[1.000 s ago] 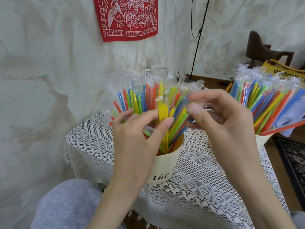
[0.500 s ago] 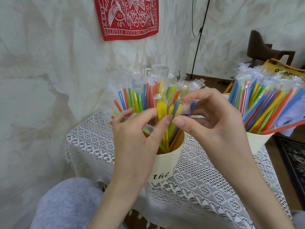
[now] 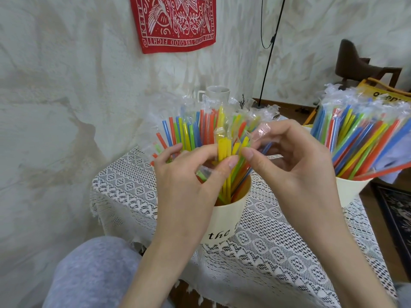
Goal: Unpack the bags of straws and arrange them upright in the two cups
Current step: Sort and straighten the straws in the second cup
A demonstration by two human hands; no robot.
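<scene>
Head view, near cup: a cream cup point(image 3: 224, 221) printed "the" stands on the lace tablecloth point(image 3: 278, 252), packed with wrapped straws point(image 3: 191, 132) fanning upward.
Head view, left hand: the left hand point(image 3: 184, 181) pinches a cluster of yellow straws point(image 3: 223, 147) between thumb and fingers, just above the cup's rim.
Head view, right hand: the right hand point(image 3: 295, 165) has its fingers curled in among the straws beside the yellow ones; its fingertip presses them, though whether it truly grasps one I cannot tell.
Head view, far cup: a second cup point(image 3: 353, 192) at the right edge holds another leaning bundle point(image 3: 364, 138), well apart from the hands.
Head view, background: a white mug point(image 3: 216, 94) behind the straws, a red cloth point(image 3: 175, 21) on the wall.
Handling, as a judgement: each straw looks very light and thin, stiff enough to stand but easy to bend; the clear wrappers are probably slippery, so single ones may slide out.
Where to hold: likely mid-length, in small bunches, close above the rim, pressing lightly.
Risk: a hard sideways push could tip the cup.
</scene>
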